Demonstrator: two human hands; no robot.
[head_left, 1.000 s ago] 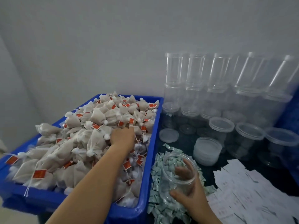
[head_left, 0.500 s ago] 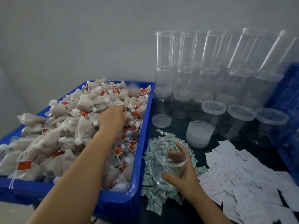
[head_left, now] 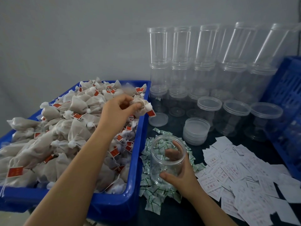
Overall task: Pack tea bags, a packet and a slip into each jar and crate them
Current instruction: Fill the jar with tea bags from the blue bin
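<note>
A blue plastic bin (head_left: 138, 144) heaped with beige mesh tea bags (head_left: 68, 128) stands at left. Above its right edge, the left hand (head_left: 118, 108) pinches a bunched tea bag (head_left: 140, 106). Right of it, the right hand (head_left: 180, 173), fingers (head_left: 171, 154) curled, grips an open clear plastic jar (head_left: 166, 160) over green-and-white packets (head_left: 151, 191); white paper slips (head_left: 244, 176) cover the bench beyond.

One camera, worn on the head, looks forward and down from close above the desk (head_left: 187, 212). The blue bin (head_left: 114, 203) fills the near side toward 9 o'clock, clear jars (head_left: 192, 66) stand against the wall toward 1 o'clock, and both forearms enter from 6 o'clock.
</note>
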